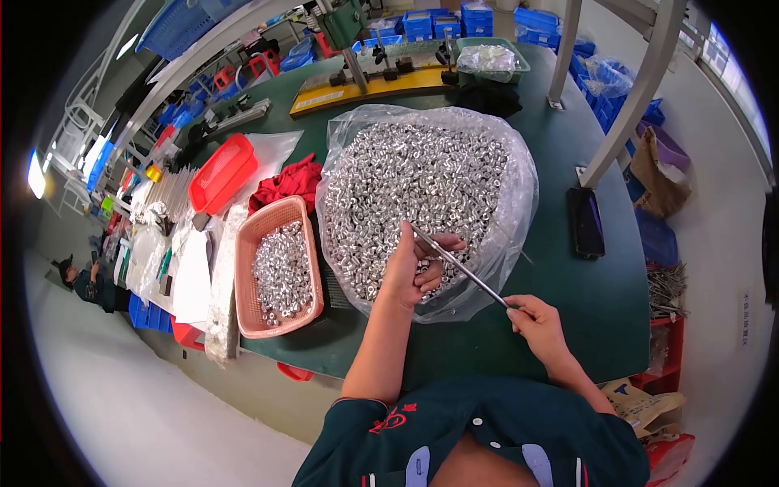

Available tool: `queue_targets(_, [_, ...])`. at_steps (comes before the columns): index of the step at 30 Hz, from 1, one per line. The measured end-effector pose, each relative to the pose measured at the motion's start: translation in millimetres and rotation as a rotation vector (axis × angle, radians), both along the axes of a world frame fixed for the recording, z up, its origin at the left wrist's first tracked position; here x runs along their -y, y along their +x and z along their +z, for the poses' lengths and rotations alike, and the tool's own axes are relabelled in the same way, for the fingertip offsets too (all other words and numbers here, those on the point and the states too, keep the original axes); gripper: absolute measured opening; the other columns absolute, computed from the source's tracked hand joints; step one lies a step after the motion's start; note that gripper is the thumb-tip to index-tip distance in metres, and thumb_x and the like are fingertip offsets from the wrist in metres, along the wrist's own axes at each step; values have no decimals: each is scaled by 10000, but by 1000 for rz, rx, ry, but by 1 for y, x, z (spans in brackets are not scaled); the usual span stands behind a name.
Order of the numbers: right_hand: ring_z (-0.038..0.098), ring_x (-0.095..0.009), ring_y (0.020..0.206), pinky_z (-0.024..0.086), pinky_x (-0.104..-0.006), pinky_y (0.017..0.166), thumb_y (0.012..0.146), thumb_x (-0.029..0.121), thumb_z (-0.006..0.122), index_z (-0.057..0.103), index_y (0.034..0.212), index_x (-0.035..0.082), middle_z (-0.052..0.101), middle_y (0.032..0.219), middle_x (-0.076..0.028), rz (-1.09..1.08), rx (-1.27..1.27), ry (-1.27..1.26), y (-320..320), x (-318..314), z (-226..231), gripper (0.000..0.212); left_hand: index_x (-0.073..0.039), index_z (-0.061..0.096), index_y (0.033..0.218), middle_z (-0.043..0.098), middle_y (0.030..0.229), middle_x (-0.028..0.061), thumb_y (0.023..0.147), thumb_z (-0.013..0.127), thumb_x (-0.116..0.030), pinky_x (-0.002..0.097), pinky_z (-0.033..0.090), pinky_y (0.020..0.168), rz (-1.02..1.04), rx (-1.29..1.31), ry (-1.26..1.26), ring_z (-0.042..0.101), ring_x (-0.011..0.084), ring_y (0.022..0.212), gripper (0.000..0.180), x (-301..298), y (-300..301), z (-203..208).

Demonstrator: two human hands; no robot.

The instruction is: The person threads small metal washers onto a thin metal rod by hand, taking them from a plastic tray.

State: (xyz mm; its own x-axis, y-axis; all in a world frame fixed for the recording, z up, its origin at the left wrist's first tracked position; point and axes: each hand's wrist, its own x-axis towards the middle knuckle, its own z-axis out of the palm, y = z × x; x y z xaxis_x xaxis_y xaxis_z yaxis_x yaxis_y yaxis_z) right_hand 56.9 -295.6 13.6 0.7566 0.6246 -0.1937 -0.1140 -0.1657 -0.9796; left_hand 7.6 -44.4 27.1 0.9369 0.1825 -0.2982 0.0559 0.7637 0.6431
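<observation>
A thin metal rod [471,276] slants up and left over a wide heap of small silver metal rings [414,174]. My right hand [537,326] pinches the rod's lower end between thumb and fingers. Its upper end lies by the thumb of my left hand [410,268], which is turned palm up above the heap's near edge. The fingers of that hand are apart and loosely bent, not wrapped round the rod. Whether small rings lie in the left palm is too fine to tell. Clear plastic sheeting [523,195] surrounds the heap.
Left of the heap, a pink plastic basket [243,280] contains more rings. Behind it are a red cloth [288,185] and a red tray [219,174]. A black phone [586,223] lies right, beside a metal post [637,97]. A yellow-based fixture [324,97] stands at the back.
</observation>
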Motion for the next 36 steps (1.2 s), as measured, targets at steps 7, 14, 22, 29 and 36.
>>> queue_targets(7, [461,-37,597,371,-174,555,843,5,563,618,1019,4,516,663,27,-56,-121,59,5,-1,7,184,63,519,979,490,783,105,961,346,-402,224,290,439,223,23,-296,367,115,543,497,-30,7,6])
queue_targets(14, [455,-34,587,354,-172,537,850,13,558,608,1025,-4,509,655,29,-73,-203,71,3,1,7,182,65,483,983,512,969,227,968,365,-242,404,512,845,656,4,-602,531,331,952,329,-48,23,26])
queue_targets(22, [458,-37,597,356,-173,544,852,13,556,606,1029,-11,512,676,23,-41,-170,75,4,8,1,186,44,459,1112,542,1029,202,911,416,7,293,545,737,328,178,-396,579,242,852,209,-41,-1,-36])
queue_targets(29, [459,-33,604,366,-176,559,849,18,565,609,1027,-9,528,689,25,6,-135,23,1,10,-2,185,0,495,1072,558,905,106,919,490,-147,199,344,412,204,273,-373,457,110,578,212,-35,-10,-45])
queue_targets(36, [461,-32,610,364,-174,568,845,21,573,617,1016,-7,531,684,25,32,-80,-16,-1,9,1,178,-15,526,1015,572,798,102,925,474,-194,202,278,353,355,89,-111,400,93,451,207,-29,-13,-33])
